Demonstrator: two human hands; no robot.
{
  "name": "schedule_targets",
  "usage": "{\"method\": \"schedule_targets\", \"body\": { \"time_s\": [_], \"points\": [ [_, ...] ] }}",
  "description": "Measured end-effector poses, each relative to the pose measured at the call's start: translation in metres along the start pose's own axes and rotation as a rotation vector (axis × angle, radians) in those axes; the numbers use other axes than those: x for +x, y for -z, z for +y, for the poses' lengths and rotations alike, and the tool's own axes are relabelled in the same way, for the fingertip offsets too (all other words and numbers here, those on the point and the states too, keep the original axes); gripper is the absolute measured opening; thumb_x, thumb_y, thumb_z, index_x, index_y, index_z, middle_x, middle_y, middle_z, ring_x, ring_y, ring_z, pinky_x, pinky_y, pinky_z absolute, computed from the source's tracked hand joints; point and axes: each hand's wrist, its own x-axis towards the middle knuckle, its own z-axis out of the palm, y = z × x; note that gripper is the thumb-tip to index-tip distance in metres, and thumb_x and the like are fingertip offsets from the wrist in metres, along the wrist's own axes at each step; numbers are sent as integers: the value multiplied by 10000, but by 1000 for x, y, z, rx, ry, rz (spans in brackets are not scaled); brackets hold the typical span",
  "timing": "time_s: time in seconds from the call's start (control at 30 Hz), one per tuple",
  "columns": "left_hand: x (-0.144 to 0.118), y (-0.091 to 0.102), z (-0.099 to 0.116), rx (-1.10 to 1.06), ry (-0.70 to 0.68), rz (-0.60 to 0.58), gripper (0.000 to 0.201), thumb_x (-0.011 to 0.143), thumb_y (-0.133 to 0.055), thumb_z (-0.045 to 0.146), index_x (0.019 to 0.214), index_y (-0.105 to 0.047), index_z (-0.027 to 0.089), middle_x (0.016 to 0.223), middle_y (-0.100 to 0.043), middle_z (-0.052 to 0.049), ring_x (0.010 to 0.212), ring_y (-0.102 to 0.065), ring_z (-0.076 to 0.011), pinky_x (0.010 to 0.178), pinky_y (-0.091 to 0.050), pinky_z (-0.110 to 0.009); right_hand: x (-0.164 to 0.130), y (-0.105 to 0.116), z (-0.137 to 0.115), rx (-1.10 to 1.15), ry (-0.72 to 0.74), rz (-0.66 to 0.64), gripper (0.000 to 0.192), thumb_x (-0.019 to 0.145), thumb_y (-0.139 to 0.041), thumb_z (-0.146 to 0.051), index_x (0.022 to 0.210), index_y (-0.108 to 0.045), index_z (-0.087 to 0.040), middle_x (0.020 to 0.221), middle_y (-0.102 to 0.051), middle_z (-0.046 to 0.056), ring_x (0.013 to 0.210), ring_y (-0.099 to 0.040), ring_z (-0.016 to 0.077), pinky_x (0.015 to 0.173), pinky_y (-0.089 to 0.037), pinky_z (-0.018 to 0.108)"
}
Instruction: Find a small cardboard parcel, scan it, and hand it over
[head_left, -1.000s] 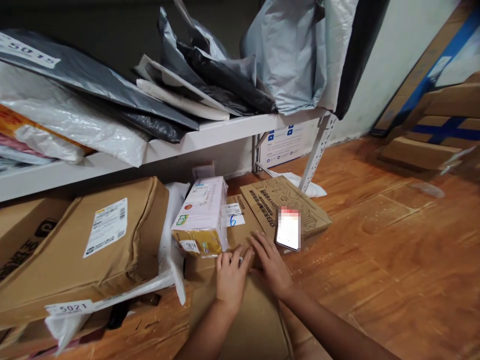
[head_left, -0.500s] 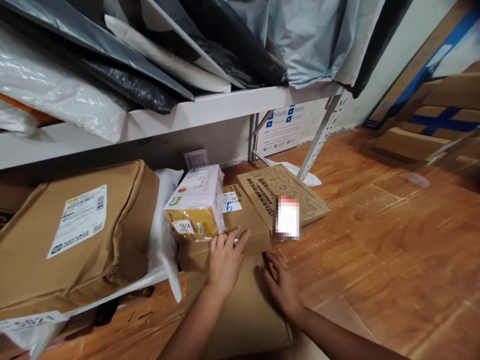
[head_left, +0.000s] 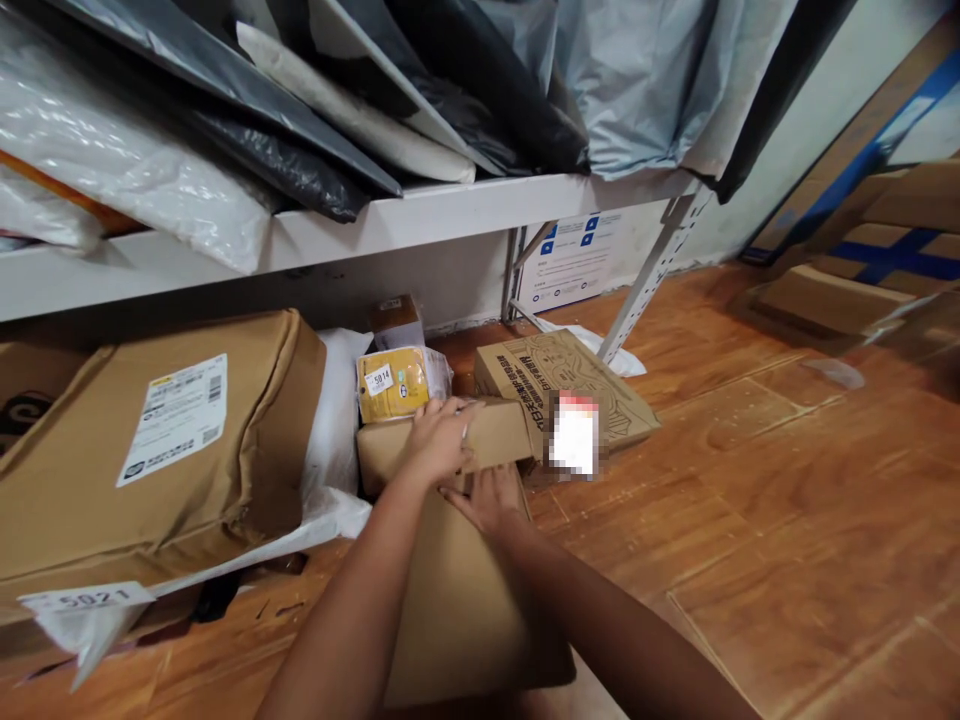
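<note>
Parcels crowd the floor under a white shelf [head_left: 465, 205]. At 9 o'clock lies a large brown padded parcel [head_left: 150, 440] with a white label. At centre, a yellow package [head_left: 394, 383] marked 5014 rests on a small cardboard box [head_left: 495, 440]. The left hand [head_left: 435, 440] lies on top of that box, fingers curled over its top edge. The right hand [head_left: 487, 497] presses just beneath it, fingers spread against a bigger carton [head_left: 457, 610] at 6 o'clock. At 3 o'clock, a phone [head_left: 574, 437] leans on a printed flat box [head_left: 592, 375].

Poly mailers [head_left: 420, 90], white shelf [head_left: 465, 205], phone [head_left: 574, 437]
</note>
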Motion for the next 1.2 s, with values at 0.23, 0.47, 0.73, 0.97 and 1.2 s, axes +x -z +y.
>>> {"method": "schedule_targets", "body": {
  "time_s": [0.23, 0.47, 0.73, 0.97, 1.2],
  "points": [
    [34, 3, -37, -76, 30, -201, 841, 626, -709, 421, 1383, -356, 324, 1307, -480, -34, 1174, -424, -307, 996, -326, -410, 2, 9, 8, -78, -27, 209, 868, 644, -557, -720, 1200, -533, -54, 1209, -522, 285, 1142, -441, 421, 999, -279, 500],
    [25, 0, -29, -99, 52, -197, 840, 644, -699, 403, 1395, -334, 310, 1318, -468, -35, 1175, -404, -296, 1006, -309, -409, -4, 8, 18, -22, 34, 230, 877, 612, -579, -727, 1266, -497, -149, 1207, -493, 207, 1053, -463, 366, 932, -335, 467],
    [-48, -43, 31, -97, 99, -75, 737, 674, -700, 266, 1340, -396, 350, 1289, -478, -17, 1103, -423, -261, 928, -370, -408, -134, -16, 36, -54, 83, -10, 871, 750, -407, -705, 1285, -489, -23, 1301, -476, 280, 1207, -376, 476, 972, -324, 583],
    [-103, -133, 58, -360, 220, -191, 146, 771, -608, 232, 870, -698, 290, 1010, -635, 16, 927, -574, -167, 801, -465, -274, -165, 2, 64, 132, 155, -158, 624, 778, -519, -523, 1249, -515, -114, 1229, -530, 196, 1150, -486, 341, 976, -394, 470],
    [-21, -68, -7, 96, 431, 276, 1062, 543, -801, 406, 1433, -263, 193, 1473, -219, -195, 1364, -110, -402, 1092, -72, -575, -73, -14, 48, 12, -348, -302, 1077, 465, -785, -153, 1385, -259, 43, 1210, -529, 269, 1111, -524, 370, 889, -456, 417]
  ]
}}
